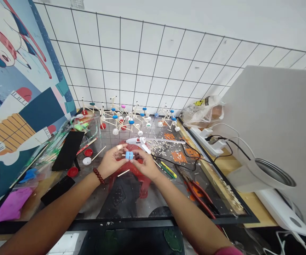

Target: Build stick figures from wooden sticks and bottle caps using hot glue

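Note:
My left hand [112, 160] and my right hand [145, 164] meet over the middle of the glass-topped table [131, 202]. Together they pinch a small blue bottle cap [129, 155] with a thin wooden stick through it. A bandage wraps one left finger and a bead bracelet [98, 176] circles my left wrist. A loose stick [123, 173] lies just below my hands. A white glue gun [139, 141] rests right behind them.
Several stick-and-cap models [127, 118] stand along the tiled wall. Red and white caps [87, 157], black sheets [68, 150] and purple paper [11, 205] lie left. Red pliers [199, 193], a cutter [168, 169], a power strip [207, 140] and a plastic bag [202, 111] sit right.

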Motion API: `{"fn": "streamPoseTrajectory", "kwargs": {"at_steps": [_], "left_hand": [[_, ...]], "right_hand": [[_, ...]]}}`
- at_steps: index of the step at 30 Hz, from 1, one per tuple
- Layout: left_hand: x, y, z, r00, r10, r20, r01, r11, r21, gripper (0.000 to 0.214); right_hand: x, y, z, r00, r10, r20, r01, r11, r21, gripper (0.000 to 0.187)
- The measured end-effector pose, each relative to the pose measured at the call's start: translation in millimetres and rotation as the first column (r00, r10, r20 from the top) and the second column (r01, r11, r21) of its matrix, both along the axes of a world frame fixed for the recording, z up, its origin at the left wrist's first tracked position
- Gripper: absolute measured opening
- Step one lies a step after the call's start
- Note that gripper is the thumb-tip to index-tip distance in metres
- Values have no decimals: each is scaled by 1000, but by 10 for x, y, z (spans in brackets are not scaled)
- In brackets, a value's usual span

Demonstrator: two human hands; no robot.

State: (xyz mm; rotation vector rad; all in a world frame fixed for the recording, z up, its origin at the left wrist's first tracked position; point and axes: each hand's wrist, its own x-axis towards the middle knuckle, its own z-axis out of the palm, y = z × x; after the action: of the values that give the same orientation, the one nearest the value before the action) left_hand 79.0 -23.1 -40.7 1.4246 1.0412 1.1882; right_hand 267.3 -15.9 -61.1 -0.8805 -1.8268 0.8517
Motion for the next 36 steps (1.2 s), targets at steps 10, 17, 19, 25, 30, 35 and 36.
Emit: {"fn": "streamPoseTrajectory", "kwargs": {"at_steps": [10,17,19,25,30,35,36], "left_hand": [[34,-13,-16,1000,0,4,0,1000,15,65],[39,-15,0,999,-32,38,32,999,3,66],[38,-13,0,998,-45,45,45,999,-10,65],[-18,31,-22,993,-63,97,69,996,-56,67],[-54,57,-9,989,-84,120,92,994,-62,69],[-53,36,6,987,-102,121,110,992,-68,76],[-55,31,7,987,-113,118,122,990,-75,77]], "right_hand": [[-27,-31,68,999,-41,-13,42,997,69,29],[-55,-28,23,997,-50,-59,52,998,36,27],[-57,-24,10,997,-43,-56,45,999,30,26],[-16,-11,3,999,6,-51,-3,998,63,29],[40,16,0,1000,27,12,-29,981,193,33],[47,41,-8,997,69,-34,-60,973,222,36],[47,47,-18,996,70,-47,-58,975,214,37]]}}
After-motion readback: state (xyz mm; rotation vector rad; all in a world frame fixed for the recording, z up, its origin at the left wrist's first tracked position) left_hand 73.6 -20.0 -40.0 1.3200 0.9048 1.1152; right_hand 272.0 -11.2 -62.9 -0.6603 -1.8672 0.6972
